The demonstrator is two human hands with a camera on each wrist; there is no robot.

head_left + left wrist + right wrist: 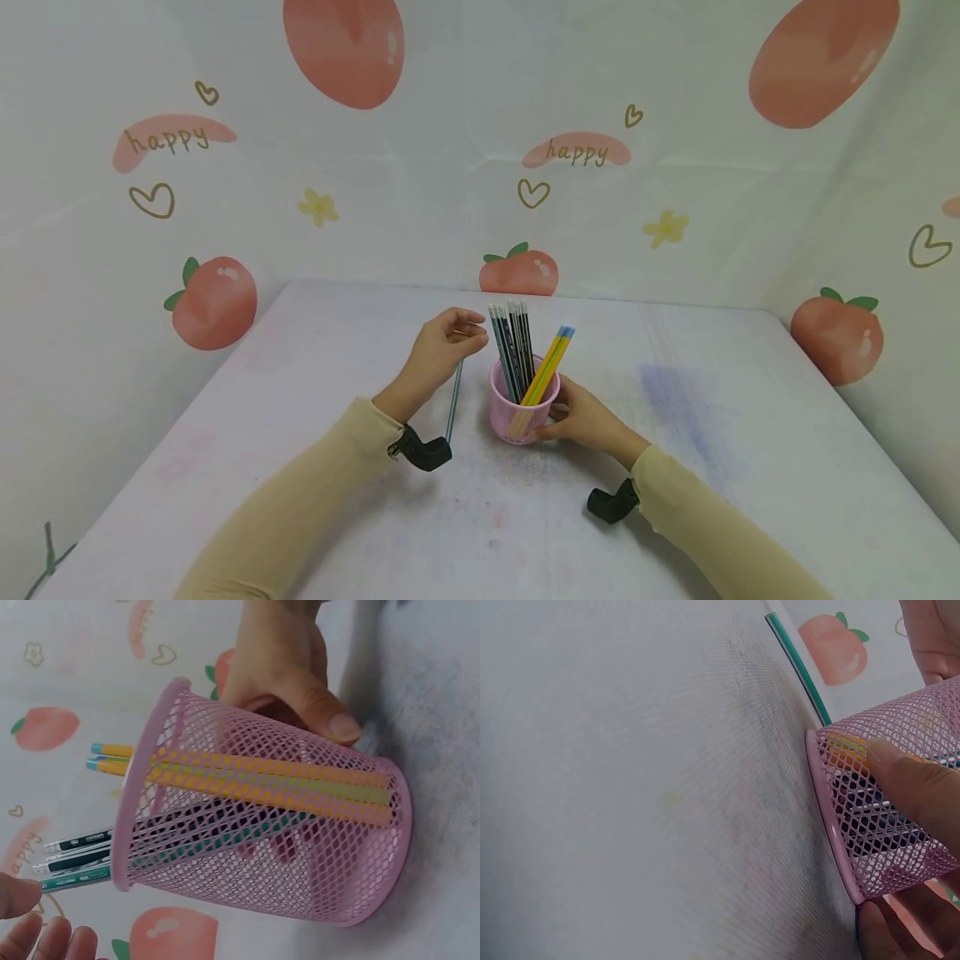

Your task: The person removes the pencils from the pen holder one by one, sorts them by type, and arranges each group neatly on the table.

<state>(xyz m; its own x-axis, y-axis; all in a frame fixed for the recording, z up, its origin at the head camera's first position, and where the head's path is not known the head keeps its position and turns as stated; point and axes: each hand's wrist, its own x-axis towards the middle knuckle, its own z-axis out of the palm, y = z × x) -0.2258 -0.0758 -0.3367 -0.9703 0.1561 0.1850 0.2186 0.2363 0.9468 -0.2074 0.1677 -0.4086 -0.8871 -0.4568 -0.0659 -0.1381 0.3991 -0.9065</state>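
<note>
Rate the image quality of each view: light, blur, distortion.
Head view: soft even light, faint shadows, wide-angle bending of the table edges, and the pink mesh cup sharp. Left wrist view: cup mesh crisp, the left hand fingertips at the corner soft and cropped. Right wrist view: the tabletop fills the frame, slightly hazy, and the right hand thumb close up and blurred.
</note>
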